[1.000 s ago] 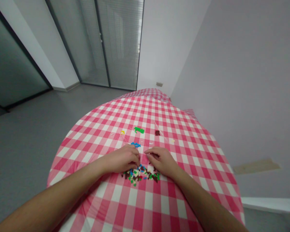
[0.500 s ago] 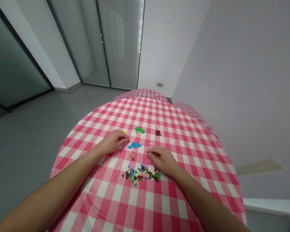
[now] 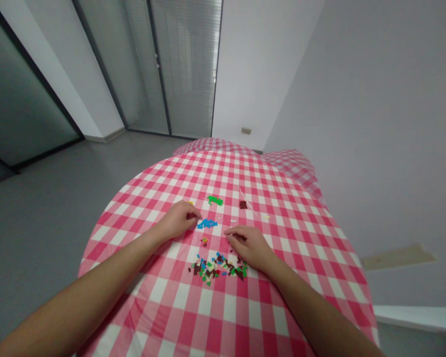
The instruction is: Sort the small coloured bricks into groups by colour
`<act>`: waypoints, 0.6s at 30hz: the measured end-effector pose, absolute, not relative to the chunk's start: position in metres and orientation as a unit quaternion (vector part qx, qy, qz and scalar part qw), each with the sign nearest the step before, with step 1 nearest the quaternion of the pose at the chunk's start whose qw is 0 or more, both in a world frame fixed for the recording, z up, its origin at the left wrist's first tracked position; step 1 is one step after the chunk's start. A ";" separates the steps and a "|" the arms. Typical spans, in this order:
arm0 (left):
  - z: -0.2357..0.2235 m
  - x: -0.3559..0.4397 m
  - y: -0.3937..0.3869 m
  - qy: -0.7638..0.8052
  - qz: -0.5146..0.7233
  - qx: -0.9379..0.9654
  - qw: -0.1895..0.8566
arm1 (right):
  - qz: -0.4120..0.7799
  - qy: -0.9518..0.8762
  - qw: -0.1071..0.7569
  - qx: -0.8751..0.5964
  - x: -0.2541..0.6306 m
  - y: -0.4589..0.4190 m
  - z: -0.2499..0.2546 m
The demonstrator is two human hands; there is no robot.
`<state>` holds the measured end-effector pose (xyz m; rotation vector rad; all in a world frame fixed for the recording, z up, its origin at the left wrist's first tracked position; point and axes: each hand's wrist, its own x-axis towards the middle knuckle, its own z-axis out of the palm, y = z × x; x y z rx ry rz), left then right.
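Note:
My left hand [image 3: 178,218] is at the left edge of a small cluster of blue toy bricks [image 3: 207,223], its thumb and fingers drawn together. Whatever may be between those fingertips is too small to make out. Just beyond that hand, a bit of yellow [image 3: 190,203] shows, partly covered by it. My right hand [image 3: 249,243] rests on the cloth with its fingers loosely stretched and the thumb slightly apart; nothing shows in it. A mixed heap of small bricks [image 3: 217,267] in several colours lies nearest me, close to the right wrist.
On the checked tablecloth [image 3: 178,317], farther out, lie a green brick cluster [image 3: 215,200], a dark brown cluster [image 3: 243,205] and pale pieces [image 3: 267,216]. A few red and yellow bits [image 3: 204,241] sit between blue cluster and heap. Cloth-covered shapes [image 3: 293,166] stand behind the table.
My left hand has shifted slightly right towards the blue bricks, and its fingers have curled closer together. My right hand stays where it was.

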<state>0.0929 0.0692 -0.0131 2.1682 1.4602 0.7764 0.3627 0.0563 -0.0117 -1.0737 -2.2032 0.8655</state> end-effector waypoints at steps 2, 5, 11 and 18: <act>-0.012 0.092 0.070 0.519 0.279 0.778 0.216 | 0.318 -0.819 0.269 -0.396 0.363 0.056 -0.012; -0.011 0.091 0.069 0.523 0.279 0.771 0.232 | 0.314 -0.821 0.270 -0.393 0.363 0.057 -0.013; -0.013 0.087 0.069 0.536 0.279 0.763 0.231 | 0.311 -0.823 0.265 -0.395 0.363 0.057 -0.013; -0.016 0.082 0.069 0.555 0.260 0.764 0.201 | 0.314 -0.820 0.268 -0.395 0.364 0.057 -0.013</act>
